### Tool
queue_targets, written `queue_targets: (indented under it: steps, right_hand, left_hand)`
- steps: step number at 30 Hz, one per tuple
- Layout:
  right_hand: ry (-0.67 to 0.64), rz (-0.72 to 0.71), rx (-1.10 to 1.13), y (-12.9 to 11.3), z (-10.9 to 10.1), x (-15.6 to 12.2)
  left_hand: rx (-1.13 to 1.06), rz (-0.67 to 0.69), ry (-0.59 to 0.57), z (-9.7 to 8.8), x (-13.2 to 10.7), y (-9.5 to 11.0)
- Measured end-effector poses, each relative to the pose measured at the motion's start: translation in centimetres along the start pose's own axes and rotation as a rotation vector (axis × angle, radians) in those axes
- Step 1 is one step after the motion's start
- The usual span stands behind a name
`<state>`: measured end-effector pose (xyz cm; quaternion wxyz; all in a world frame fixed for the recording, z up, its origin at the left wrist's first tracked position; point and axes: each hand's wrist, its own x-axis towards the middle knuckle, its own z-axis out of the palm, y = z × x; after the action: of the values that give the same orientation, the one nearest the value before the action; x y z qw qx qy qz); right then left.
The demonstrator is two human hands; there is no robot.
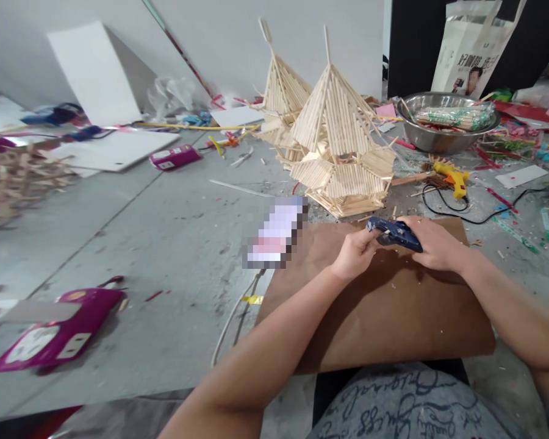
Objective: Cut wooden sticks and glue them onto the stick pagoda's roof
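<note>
My right hand [434, 244] is closed around one end of a dark blue hand tool [396, 233], whose exact kind I cannot make out. At the tool's other end, the fingers of my left hand [355, 253] are pressed together, gripping it or something small there. Both hands are above a brown board [393, 317] in front of my body. Just beyond them stands a model built of thin wooden sticks [333, 122], with a pointed roof. A similar stick model [279, 88] is partly hidden behind it.
A lit phone [277, 231] with a cable lies left of the board. Purple packs [80, 323] sit at the left, near a blurred pile of wooden sticks [18, 177]. A yellow glue gun [455, 177] and a metal bowl [432, 143] are at the right amid scraps.
</note>
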<state>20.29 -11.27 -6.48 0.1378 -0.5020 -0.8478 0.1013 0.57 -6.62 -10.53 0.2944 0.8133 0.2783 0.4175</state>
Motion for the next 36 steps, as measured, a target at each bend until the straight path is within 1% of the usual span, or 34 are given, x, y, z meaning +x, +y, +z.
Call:
queue_targets:
  steps: [3, 4, 6, 8, 10, 12, 14, 15, 17, 19, 22, 24, 26, 28, 30, 31, 33, 36]
  right_hand:
    - [0.003, -0.062, 0.013, 0.1, -0.1, -0.1]
    - [0.0, -0.063, 0.005, 0.2, -0.1, -0.1]
    - [-0.013, -0.048, -0.02, 0.3, 0.0, -0.2]
    - [-0.025, -0.034, -0.048, 0.5, 0.1, -0.2]
    - [-0.032, -0.04, -0.063, 0.7, 0.1, -0.3]
    - [-0.024, -0.049, -0.075, 1.1, -0.1, -0.3]
    - [0.002, -0.029, -0.109, 1.8, -0.2, -0.4]
    - [0.021, -0.003, -0.139, 2.1, -0.2, -0.4]
    - [0.052, 0.054, -0.217, 2.9, -0.1, -0.3]
    - [0.054, 0.096, -0.292, 3.6, 0.4, -0.2]
    - [-0.003, 0.127, -0.361, 4.3, 1.6, -0.1]
    - [-0.033, 0.141, -0.368, 4.4, 2.0, -0.1]
    - [-0.008, 0.126, -0.333, 4.0, 1.9, -0.1]
    - [0.083, 0.08, -0.222, 3.1, 1.4, -0.1]
    - [0.18, 0.037, -0.03, 1.7, 0.8, -0.1]
    - [0.2, 0.041, 0.078, 1.0, 0.6, -0.2]
    - [0.169, 0.093, 0.257, -0.2, 0.5, -0.2]
    - [0.082, 0.154, 0.402, -1.2, 0.8, -0.3]
  left_hand:
    - [0.089, 0.135, 0.033, -0.1, -0.1, -0.4]
    - [0.101, 0.151, 0.042, -0.1, -0.1, -0.3]
    - [0.09, 0.122, 0.039, -0.1, -0.2, 0.2]
    - [0.013, 0.03, 0.006, 0.0, -0.2, 0.8]
    - [-0.143, -0.111, -0.049, 0.0, -0.3, 1.4]
    - [-0.384, -0.282, -0.107, -0.3, -0.3, 1.7]
    - [-0.638, -0.434, -0.153, -0.9, -0.3, 1.8]
    - [-0.731, -0.486, -0.171, -1.1, -0.2, 1.7]
    - [-0.81, -0.532, -0.203, -1.6, -0.2, 1.8]
    - [-0.795, -0.539, -0.221, -1.7, -0.1, 2.0]
    - [-0.693, -0.539, -0.209, -1.3, 0.0, 2.4]
    - [-0.591, -0.532, -0.193, -1.0, 0.0, 2.5]
    - [-0.485, -0.509, -0.194, -0.7, -0.1, 2.5]
    - [-0.388, -0.469, -0.21, -0.5, -0.1, 2.6]
    - [-0.3, -0.423, -0.227, -0.3, -0.2, 2.6]
    - [-0.262, -0.401, -0.234, -0.2, -0.2, 2.7]
    - [-0.197, -0.367, -0.25, -0.1, -0.3, 2.9]
    - [-0.135, -0.338, -0.253, 0.0, -0.3, 3.1]
